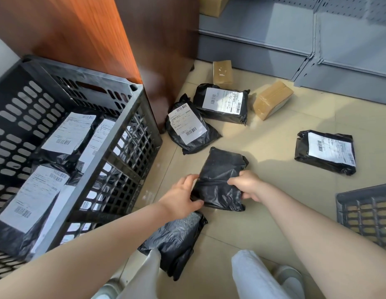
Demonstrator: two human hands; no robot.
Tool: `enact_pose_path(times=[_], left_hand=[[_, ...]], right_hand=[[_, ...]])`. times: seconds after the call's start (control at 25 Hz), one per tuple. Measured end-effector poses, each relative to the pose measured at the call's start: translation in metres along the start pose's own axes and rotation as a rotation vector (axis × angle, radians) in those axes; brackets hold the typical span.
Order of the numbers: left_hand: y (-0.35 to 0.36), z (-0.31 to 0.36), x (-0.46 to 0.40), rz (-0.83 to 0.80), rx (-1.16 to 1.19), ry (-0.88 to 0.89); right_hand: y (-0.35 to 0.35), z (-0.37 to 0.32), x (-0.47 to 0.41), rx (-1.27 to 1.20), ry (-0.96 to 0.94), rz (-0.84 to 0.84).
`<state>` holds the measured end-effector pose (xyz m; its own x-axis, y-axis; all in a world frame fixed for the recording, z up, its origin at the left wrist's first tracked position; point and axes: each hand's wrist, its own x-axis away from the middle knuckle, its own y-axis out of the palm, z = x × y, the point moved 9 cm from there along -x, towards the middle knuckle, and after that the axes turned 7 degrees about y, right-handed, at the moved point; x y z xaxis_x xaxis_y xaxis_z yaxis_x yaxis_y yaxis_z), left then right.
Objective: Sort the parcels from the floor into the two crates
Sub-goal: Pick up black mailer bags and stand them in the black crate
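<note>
A black plastic-wrapped parcel (220,180) with no label showing is held just above the tiled floor by both hands. My left hand (181,196) grips its near left edge, and my right hand (248,186) grips its right side. The large black crate (131,117) at left holds several black parcels with white labels. A second black crate (367,212) shows only a corner at the right edge. On the floor lie three labelled black parcels (187,126) (222,103) (326,152), another black parcel (177,240) under my left wrist, and two brown cardboard boxes (223,72) (272,99).
A wooden cabinet (101,35) stands behind the left crate. Grey metal shelving (317,39) runs along the back, with a cardboard box (212,5) on it. My knees and shoes (289,277) are at the bottom of the view.
</note>
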<state>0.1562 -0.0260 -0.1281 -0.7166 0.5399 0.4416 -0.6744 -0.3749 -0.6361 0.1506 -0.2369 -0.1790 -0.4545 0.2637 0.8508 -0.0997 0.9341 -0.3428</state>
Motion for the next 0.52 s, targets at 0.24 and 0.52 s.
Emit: enact_pose_path(times=[0.24, 0.52], left_hand=[[-0.025, 0.019, 0.001, 0.09, -0.376, 0.233], [-0.069, 0.032, 0.013, 0.414, -0.561, 0.384]], right_hand=[[0.021, -0.02, 0.024, -0.334, 0.095, -0.303], [0.035, -0.039, 0.036, -0.418, 0.057, -0.489]])
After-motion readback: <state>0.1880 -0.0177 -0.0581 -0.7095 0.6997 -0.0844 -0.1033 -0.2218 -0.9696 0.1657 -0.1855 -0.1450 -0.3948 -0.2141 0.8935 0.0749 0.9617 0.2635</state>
